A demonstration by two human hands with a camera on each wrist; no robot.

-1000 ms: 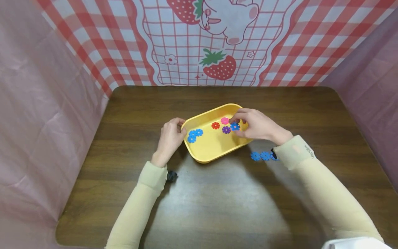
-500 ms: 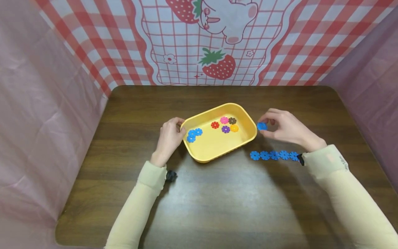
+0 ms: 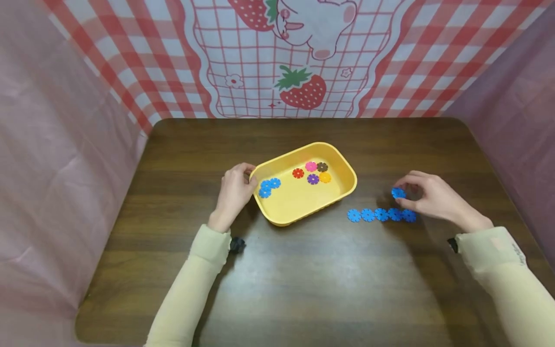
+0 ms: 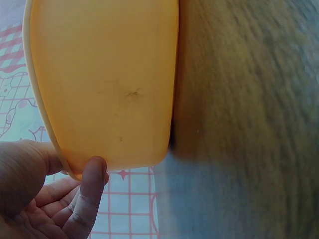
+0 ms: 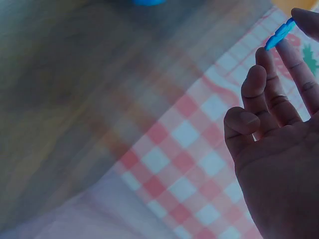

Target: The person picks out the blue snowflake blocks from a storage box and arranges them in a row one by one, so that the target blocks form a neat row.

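My left hand [image 3: 234, 193] grips the left end of a yellow plastic tray [image 3: 305, 215] by its rim; in the left wrist view the thumb lies against the tray wall [image 4: 114, 89]. Between thumb and fingertips, my right hand [image 3: 438, 200] pinches a blue notched disc [image 3: 398, 193], seen edge-on as a blue disc [image 5: 280, 34] in the right wrist view. Just below that hand, a row of several blue discs [image 3: 381, 215] lies on the table. Inside the tray are three blue discs [image 3: 266, 186] at the left, and red [image 3: 297, 173], pink, brown, purple and yellow discs.
The brown wooden table [image 3: 303, 289] has rounded corners. A red-and-white checked cloth [image 3: 143, 58] with strawberries hangs behind it, and pink curtains [image 3: 56, 168] hang at both sides.
My right hand has come out of the tray with a blue disc and moved right to above the row's right end. The left hand stays on the tray.
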